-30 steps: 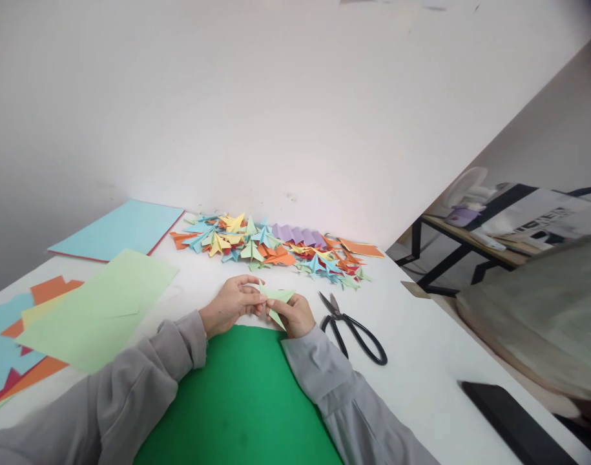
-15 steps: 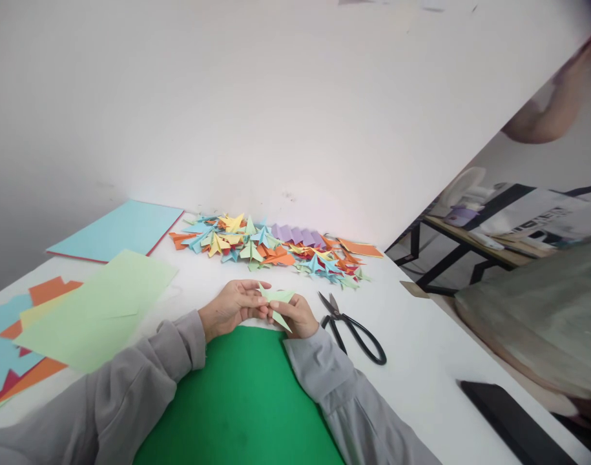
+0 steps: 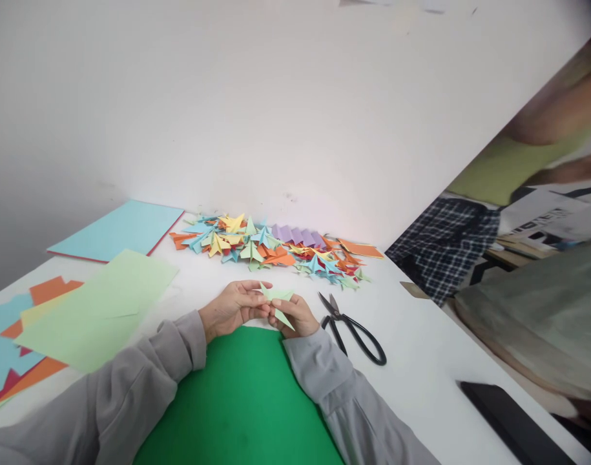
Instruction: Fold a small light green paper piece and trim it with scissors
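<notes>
The left hand (image 3: 233, 308) and right hand (image 3: 300, 314), nearly closed, pinched a pale-green winged folded-paper piece (image 3: 281, 295) between them, its wings apparently formed. At twelve o'clock lay a multicoloured folded-paper heap (image 3: 278, 256), seemingly finished; at nine, a large pale-green paper sheet (image 3: 101, 310) lay flat, unfolded.

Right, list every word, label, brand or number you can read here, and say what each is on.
Dark lettering on the white item in the right background: too blurred to read.
No text can be made out on the folded light-green paper, scissors or black object.
</notes>
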Demonstrator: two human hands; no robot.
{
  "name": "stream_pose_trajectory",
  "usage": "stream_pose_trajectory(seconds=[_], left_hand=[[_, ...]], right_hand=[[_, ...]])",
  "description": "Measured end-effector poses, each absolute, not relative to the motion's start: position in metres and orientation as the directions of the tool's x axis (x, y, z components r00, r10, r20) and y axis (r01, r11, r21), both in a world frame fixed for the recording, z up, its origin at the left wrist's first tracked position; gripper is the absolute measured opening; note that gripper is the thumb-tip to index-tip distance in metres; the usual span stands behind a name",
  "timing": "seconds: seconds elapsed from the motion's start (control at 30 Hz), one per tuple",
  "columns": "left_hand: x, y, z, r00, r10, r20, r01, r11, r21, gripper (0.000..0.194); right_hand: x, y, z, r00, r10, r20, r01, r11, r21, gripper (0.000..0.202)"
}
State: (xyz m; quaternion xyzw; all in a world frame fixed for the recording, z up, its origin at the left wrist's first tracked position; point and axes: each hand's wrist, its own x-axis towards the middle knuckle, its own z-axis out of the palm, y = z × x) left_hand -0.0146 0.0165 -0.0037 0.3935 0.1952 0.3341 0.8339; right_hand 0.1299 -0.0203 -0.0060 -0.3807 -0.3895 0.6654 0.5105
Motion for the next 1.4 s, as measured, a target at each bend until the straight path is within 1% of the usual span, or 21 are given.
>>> stream_pose_trajectory(seconds=[0.13, 0.27, 0.33, 0.47, 0.63, 0.83, 1.07, 1.2, 1.3, 1.4], left_hand=[[-0.011, 0.012, 0.000, 0.661, 0.750, -0.005, -0.437, 0.391, 0.810, 0.034], [-0.009, 0.013, 0.000, 0.564, 0.825, -0.023, -0.414, 0.307, 0.857, 0.036], [-0.008, 0.014, 0.000, 0.535, 0.844, -0.042, -0.388, 0.290, 0.875, 0.033], [-0.009, 0.016, 0.000, 0.513, 0.855, -0.074, -0.365, 0.296, 0.883, 0.029], [-0.011, 0.018, 0.000, 0.524, 0.845, -0.107, -0.346, 0.326, 0.880, 0.025], [-0.010, 0.018, -0.001, 0.509, 0.857, -0.081, -0.347, 0.291, 0.892, 0.031], [-0.008, 0.017, 0.000, 0.367, 0.930, -0.030, -0.358, 0.171, 0.918, 0.038], [-0.009, 0.019, -0.003, 0.336, 0.941, -0.027, -0.330, 0.145, 0.933, 0.037], [-0.009, 0.021, -0.005, 0.336, 0.941, -0.021, -0.326, 0.138, 0.935, 0.034], [-0.009, 0.020, -0.004, 0.349, 0.937, -0.022, -0.330, 0.145, 0.933, 0.033]], right_hand=[[0.128, -0.017, -0.008, -0.137, 0.983, -0.122, -0.402, -0.167, -0.900, 0.015], [0.124, -0.015, -0.012, -0.125, 0.992, 0.002, -0.386, -0.047, -0.921, 0.015], [0.122, -0.015, -0.013, -0.115, 0.993, 0.029, -0.366, -0.015, -0.931, 0.016], [0.119, -0.018, -0.013, -0.038, 0.999, -0.018, -0.315, -0.029, -0.949, 0.020], [0.119, -0.017, -0.015, -0.019, 0.999, -0.032, -0.306, -0.036, -0.951, 0.024], [0.121, -0.015, -0.015, -0.004, 0.999, -0.042, -0.325, -0.041, -0.945, 0.021], [0.121, -0.014, -0.018, 0.050, 0.996, -0.072, -0.327, -0.052, -0.944, 0.018], [0.119, -0.014, -0.019, 0.080, 0.995, -0.060, -0.336, -0.029, -0.941, 0.018], [0.119, -0.013, -0.021, 0.121, 0.991, -0.060, -0.341, -0.015, -0.940, 0.018], [0.119, -0.013, -0.020, 0.122, 0.990, -0.063, -0.326, -0.020, -0.945, 0.018]])
